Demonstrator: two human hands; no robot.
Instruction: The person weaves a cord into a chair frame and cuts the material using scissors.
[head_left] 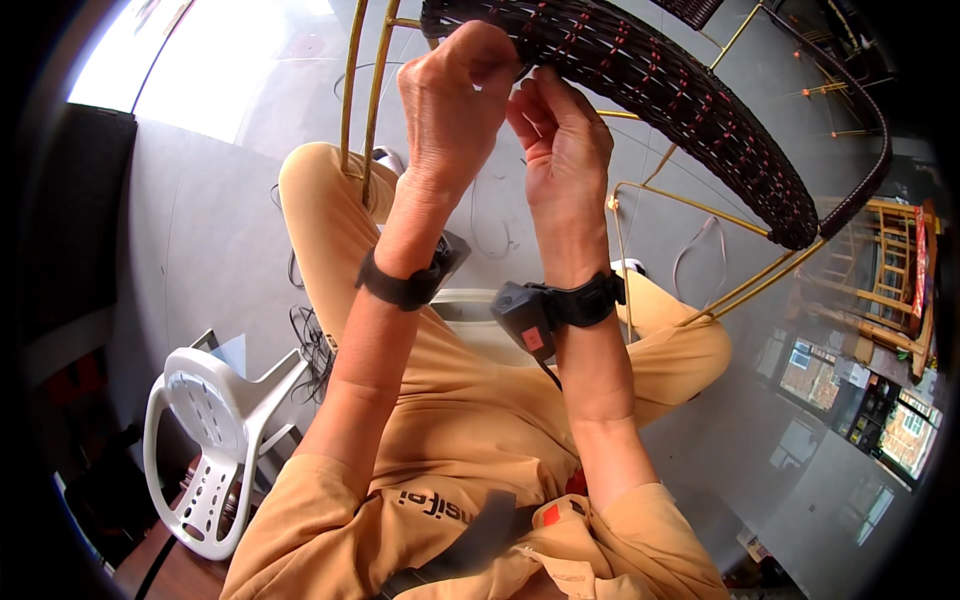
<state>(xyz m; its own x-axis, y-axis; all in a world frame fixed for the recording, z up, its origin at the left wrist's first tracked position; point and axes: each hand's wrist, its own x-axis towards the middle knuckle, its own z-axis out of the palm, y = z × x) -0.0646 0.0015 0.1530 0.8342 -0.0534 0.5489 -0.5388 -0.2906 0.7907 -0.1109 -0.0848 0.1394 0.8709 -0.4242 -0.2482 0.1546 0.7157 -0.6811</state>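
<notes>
A curved panel of dark brown wicker with reddish flecks [650,75] spans a gold metal frame [380,90], apparently part of a chair, in front of me. At the panel's near edge, toward its left end, both my hands work close together. My left hand [455,105] is bent at the wrist, its fingers closed in a pinch against the weave. Just right of it, my right hand [565,135] has curled fingers, with thumb and forefinger pressed together at the same edge. What sits between the fingertips is too small and hidden to name.
The frame's gold legs stand around my knees. A white plastic chair [215,450] is at the lower left, near tangled dark cables [312,350]. Pale strips [705,250] lie on the grey floor [220,230]. Another gold-coloured frame [895,285] stands at the right.
</notes>
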